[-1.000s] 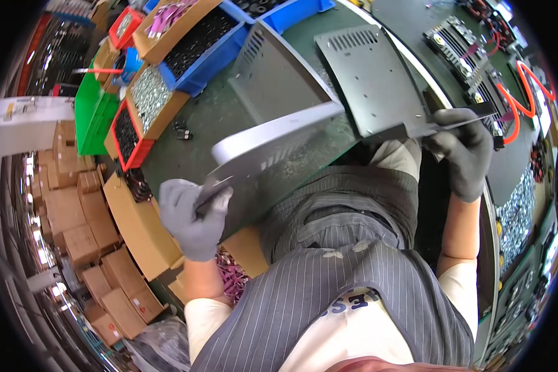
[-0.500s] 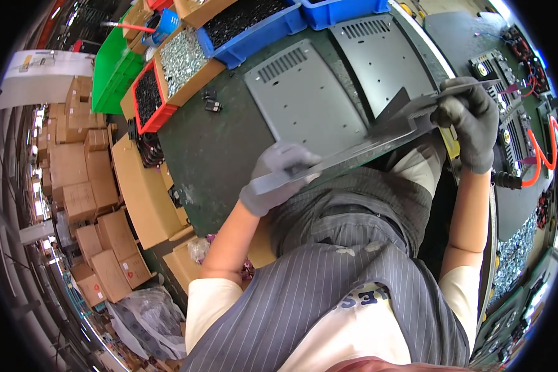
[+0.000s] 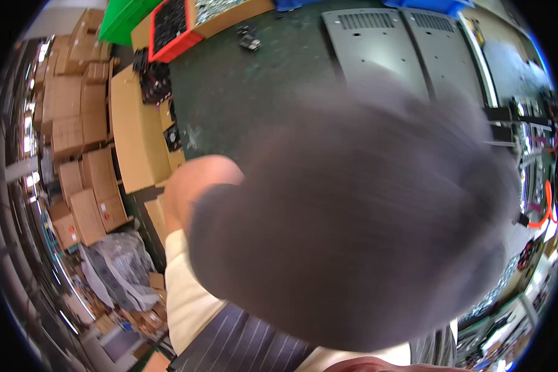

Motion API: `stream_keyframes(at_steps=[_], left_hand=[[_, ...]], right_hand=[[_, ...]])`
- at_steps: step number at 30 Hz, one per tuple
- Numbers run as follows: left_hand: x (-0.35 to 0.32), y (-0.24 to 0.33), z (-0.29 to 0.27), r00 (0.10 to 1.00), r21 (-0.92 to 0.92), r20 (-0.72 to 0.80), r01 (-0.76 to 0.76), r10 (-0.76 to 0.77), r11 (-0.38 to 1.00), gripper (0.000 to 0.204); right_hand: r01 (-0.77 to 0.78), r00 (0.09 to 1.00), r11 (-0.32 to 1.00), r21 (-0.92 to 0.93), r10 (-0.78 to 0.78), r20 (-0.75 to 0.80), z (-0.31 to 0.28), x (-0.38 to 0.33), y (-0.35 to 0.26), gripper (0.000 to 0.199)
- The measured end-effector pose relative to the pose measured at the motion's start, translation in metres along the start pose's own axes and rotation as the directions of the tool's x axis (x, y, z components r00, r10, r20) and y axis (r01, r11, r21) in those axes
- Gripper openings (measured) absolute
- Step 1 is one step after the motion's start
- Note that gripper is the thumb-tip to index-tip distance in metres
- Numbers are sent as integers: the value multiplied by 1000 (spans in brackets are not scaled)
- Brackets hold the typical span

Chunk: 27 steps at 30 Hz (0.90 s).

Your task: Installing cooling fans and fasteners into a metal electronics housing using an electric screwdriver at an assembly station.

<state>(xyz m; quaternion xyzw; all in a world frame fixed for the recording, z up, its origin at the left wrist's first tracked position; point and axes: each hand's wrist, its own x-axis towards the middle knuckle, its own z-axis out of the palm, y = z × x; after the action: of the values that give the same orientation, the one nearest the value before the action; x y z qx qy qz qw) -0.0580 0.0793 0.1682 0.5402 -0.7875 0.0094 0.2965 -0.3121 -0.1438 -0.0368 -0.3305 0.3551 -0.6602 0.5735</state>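
My left hand [image 3: 353,204], in a grey glove, is raised very close and covers the middle of the picture. Motion smears it, so neither its fingers nor anything it may hold can be made out. The bent left arm [image 3: 203,177] shows beside it, above a cream sleeve. My right hand does not show. Beyond the glove, two grey metal panels with slotted vents lie side by side on the dark green bench: a left panel [image 3: 372,46] and a right panel [image 3: 449,59]. The glove hides their near ends.
Small black parts [image 3: 249,38] lie on the bench [image 3: 217,93]. Behind them stand a red bin [image 3: 175,46] of black pieces and a carton of shiny hardware [image 3: 220,9]. An open cardboard box [image 3: 133,136] is at the left edge. Electronics and an orange cable [image 3: 547,208] sit at right.
My left hand has risen from the bench edge to fill the view. My right hand and the metal piece both hands held are no longer visible. The view has shifted.
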Motion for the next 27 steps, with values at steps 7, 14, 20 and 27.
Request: stream_keyframes(at_steps=[7, 14, 20, 27], left_hand=[[-22, 20, 20, 931, 528, 56, 279, -360, 802, 34], [-24, -33, -6, 951, 337, 150, 207, -269, 919, 31], [-20, -131, -15, 940, 282, -156, 336, -303, 899, 47], [-73, -245, 81, 599, 548, -132, 708, -790, 446, 83]], right_hand=[[-65, 991, 901, -429, 8, -134, 4, -15, 26, 38], [-243, 967, 963, -113, 232, -107, -43, 12, 33, 39], [-116, 966, 987, -115, 139, 217, -51, 6, 35, 29], [-68, 972, 997, -44, 76, 223, -32, 0, 33, 28]])
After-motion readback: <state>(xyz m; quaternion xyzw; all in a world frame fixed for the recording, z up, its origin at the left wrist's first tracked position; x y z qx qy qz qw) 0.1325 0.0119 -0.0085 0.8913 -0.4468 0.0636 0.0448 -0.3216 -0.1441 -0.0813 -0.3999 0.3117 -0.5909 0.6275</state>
